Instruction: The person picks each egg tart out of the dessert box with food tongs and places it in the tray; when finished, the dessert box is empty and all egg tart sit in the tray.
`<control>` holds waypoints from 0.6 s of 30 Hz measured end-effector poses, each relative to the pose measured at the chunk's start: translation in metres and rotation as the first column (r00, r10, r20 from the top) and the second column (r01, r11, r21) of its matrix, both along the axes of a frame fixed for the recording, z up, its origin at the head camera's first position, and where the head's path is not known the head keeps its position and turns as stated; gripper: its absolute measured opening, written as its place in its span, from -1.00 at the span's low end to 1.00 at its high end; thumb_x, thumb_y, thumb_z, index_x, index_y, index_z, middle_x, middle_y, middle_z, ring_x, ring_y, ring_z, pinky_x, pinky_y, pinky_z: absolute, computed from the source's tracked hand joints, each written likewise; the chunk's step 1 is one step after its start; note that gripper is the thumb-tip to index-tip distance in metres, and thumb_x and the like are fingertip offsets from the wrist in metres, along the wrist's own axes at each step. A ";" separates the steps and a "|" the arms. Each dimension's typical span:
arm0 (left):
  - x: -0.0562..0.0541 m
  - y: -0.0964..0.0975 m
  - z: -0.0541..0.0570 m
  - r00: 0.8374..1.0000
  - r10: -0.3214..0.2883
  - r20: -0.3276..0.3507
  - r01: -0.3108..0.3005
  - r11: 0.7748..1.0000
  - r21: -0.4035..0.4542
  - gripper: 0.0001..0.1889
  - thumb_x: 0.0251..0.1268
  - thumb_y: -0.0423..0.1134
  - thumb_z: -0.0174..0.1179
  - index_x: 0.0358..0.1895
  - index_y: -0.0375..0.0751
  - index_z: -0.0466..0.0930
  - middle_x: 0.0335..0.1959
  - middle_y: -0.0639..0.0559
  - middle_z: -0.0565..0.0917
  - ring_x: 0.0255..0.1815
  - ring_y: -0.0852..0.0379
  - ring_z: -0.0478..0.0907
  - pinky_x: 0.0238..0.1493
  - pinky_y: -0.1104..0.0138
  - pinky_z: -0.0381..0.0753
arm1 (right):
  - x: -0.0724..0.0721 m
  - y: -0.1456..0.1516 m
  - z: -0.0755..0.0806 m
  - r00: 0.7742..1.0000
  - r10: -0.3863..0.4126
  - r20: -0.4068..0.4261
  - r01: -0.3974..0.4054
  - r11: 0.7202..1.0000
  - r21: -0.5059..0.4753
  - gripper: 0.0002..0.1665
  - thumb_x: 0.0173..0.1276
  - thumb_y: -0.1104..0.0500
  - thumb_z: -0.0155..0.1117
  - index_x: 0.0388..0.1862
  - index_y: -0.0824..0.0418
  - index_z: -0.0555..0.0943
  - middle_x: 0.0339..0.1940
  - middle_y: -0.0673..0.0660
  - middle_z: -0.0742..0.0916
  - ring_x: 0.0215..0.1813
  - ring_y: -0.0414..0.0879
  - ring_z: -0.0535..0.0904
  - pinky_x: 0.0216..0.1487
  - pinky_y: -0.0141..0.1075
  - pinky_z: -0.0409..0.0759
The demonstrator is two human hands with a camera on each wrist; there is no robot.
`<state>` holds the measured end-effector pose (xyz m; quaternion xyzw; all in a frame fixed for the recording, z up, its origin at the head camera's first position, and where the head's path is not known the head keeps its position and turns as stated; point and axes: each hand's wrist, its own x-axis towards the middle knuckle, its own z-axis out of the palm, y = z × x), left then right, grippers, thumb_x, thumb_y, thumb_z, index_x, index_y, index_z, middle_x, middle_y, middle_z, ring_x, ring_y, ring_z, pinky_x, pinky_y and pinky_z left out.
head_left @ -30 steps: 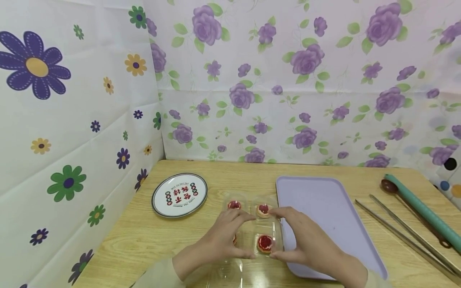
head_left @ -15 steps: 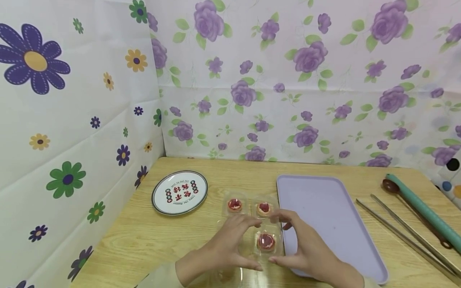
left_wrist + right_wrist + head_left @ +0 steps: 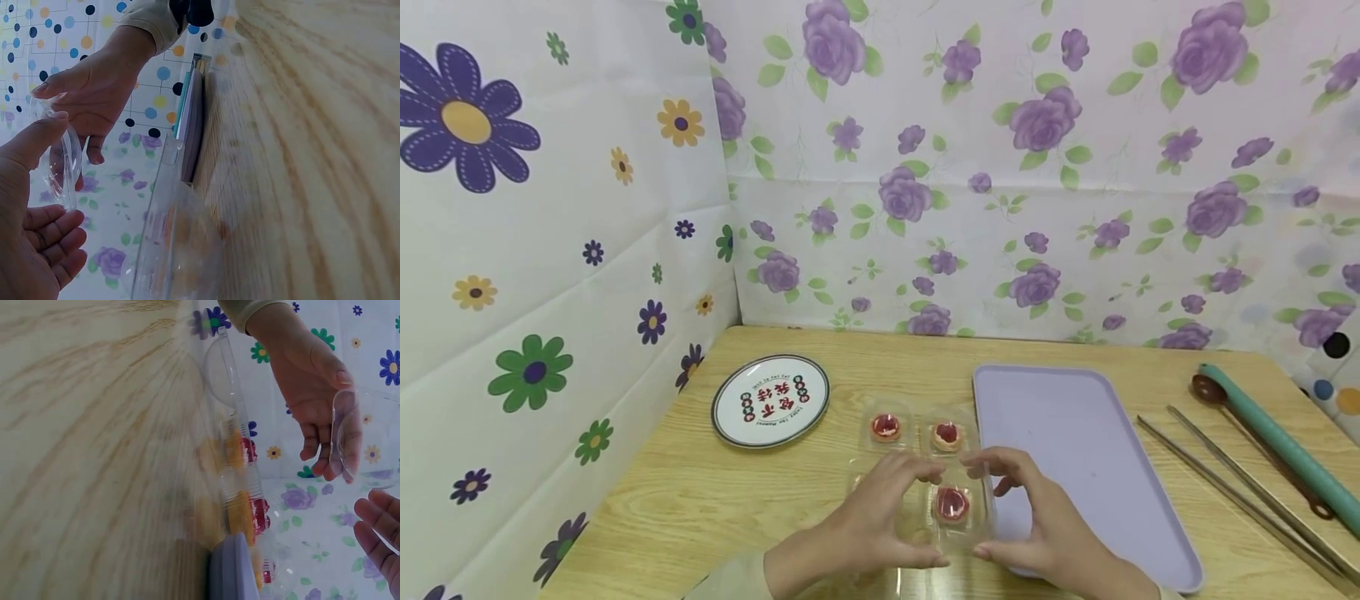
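Holding clear plastic cover (image 3: 375, 434) between left hand (image 3: 871, 518) and right hand (image 3: 1047, 515), raised above red-topped tarts (image 3: 885, 427) on counter (image 3: 662, 500). Gripping opposite edges with curved fingers, parted wide from thumbs.

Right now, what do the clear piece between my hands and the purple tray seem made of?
The clear piece: probably thin, glossy plastic, being see-through with glinting edges. The purple tray: likely plastic, fairly matte, judging by its even colour and rounded corners; coated metal can't be ruled out.
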<state>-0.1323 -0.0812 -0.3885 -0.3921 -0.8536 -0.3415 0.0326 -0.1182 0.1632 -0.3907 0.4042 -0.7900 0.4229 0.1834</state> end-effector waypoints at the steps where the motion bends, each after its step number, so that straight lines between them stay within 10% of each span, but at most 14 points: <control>1: 0.000 0.000 0.000 1.000 -0.002 -0.002 0.002 1.000 -0.001 -0.11 -0.14 0.11 0.48 0.34 -0.06 0.31 0.14 0.13 0.51 0.19 0.19 0.38 0.24 0.19 0.48 | 0.000 0.001 -0.001 1.000 0.009 0.004 -0.009 1.000 -0.004 0.00 -0.09 0.14 0.59 0.30 0.30 0.26 0.19 0.07 0.59 0.09 -0.22 0.52 -0.13 -0.37 0.53; 18: 0.010 -0.003 -0.011 0.966 -0.026 -0.256 -0.034 0.974 -0.225 -0.22 -0.24 0.21 0.48 0.10 -0.09 0.47 -0.01 0.16 0.50 0.08 0.23 0.40 0.16 0.33 0.44 | 0.014 0.022 -0.021 0.988 -0.056 0.145 0.021 0.973 0.231 -0.10 0.02 -0.07 0.54 0.32 0.12 0.37 0.16 0.00 0.61 0.12 -0.25 0.52 -0.07 -0.35 0.59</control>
